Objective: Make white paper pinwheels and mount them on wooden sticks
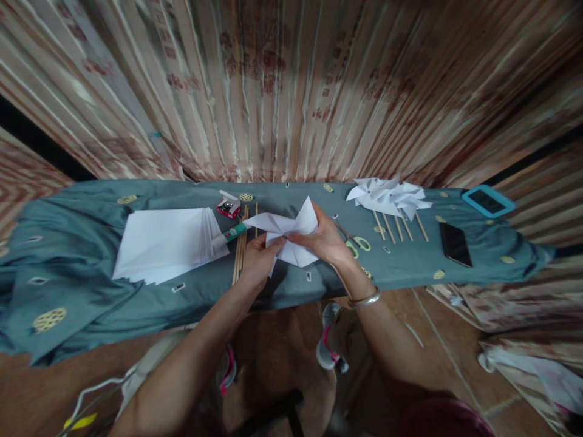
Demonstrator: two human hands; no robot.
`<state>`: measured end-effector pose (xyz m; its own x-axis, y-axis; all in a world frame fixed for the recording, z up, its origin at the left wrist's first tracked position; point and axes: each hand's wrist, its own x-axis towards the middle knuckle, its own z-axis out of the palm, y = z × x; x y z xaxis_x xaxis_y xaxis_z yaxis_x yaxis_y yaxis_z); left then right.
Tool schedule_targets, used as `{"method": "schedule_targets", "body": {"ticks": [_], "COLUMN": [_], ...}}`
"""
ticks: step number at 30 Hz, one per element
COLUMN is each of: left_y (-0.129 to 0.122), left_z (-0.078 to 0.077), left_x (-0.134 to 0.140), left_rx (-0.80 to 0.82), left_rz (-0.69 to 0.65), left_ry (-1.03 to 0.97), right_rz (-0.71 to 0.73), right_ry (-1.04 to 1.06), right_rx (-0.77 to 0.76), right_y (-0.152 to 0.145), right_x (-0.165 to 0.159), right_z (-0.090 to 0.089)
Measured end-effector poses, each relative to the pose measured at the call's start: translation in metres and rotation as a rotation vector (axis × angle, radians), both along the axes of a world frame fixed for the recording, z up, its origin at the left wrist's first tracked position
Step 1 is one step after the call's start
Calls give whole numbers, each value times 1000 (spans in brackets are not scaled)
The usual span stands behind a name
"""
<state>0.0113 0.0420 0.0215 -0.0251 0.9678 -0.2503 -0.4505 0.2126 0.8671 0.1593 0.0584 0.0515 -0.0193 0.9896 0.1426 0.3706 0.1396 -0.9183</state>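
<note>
Between my two hands, over the middle of the cloth-covered table, is a white paper pinwheel [298, 256] with its blades folded toward the centre. My left hand [259, 258] grips its lower left side, the thumb pressed at the centre. From the right, my right hand [325, 235] pinches the paper, its thumb meeting the centre too; its other fingers are partly hidden behind a blade. Left of my left hand lie a green and white glue stick [234, 232] and several thin wooden sticks [239, 249]. Scissors [362, 244] with light green handles rest just right of my right hand.
A stack of white paper [164, 243] lies on the left. Behind the glue stick is a small red and white box [228, 205]. Finished pinwheels on sticks [392, 195] are piled back right, near a dark phone [455, 244] and a blue-framed tablet [488, 201]. A curtain [273, 91] hangs behind.
</note>
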Motion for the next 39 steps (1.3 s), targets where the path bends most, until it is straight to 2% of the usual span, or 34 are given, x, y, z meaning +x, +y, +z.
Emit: {"method": "schedule_targets", "body": {"ticks": [11, 21, 24, 27, 29, 31, 35, 39], "left_y": [0, 0, 2, 9, 17, 25, 36, 36], "left_z": [2, 0, -1, 5, 15, 27, 46, 50], "left_x": [-4, -7, -7, -18, -35, -58, -98, -112], "left_rx": [23, 5, 20, 44, 64, 94, 152, 201], "left_rz": [-20, -19, 2, 94, 189, 297, 514, 546], "left_ry": [3, 10, 8, -26, -50, -71, -94, -67], "right_rz": [-69, -62, -40, 23, -13, -92, -117, -48], "right_ry": [-88, -32, 56, 276, 387, 399, 255, -84], "right_rx": [18, -41, -40, -64, -26, 20, 0, -15], "right_y": [-1, 0, 0, 5, 11, 17, 23, 16], "right_x": [-6, -10, -11, -6, 0, 6, 7, -9], "right_z": [-2, -6, -4, -2, -3, -8, -26, -43]}}
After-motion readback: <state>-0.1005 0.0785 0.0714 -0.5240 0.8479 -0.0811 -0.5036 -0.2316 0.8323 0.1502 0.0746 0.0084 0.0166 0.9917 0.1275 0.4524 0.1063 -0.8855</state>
